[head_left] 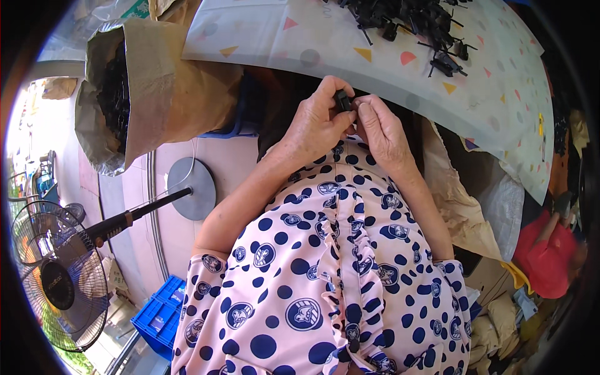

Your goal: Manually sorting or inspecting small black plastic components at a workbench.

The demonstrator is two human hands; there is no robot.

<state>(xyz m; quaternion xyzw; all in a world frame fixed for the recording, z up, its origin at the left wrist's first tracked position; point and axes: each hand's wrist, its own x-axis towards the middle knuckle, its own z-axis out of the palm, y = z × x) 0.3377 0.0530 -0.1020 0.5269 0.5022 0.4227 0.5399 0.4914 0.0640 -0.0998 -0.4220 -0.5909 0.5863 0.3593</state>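
Pinching a small black part (342,99) in the left hand (314,123), slanting near-right toward the right hand (385,132), pressed thumb-to-finger beside it; held just short of the near edge of the surface (269,39).

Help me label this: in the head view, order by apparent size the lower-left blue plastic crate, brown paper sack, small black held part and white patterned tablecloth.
Largest: white patterned tablecloth
brown paper sack
blue plastic crate
Smallest: small black held part

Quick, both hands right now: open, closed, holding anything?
Left hand: closed, holding a small black part between thumb and fingers.
Right hand: fingers closed beside that part; whether they grip anything can't be told.
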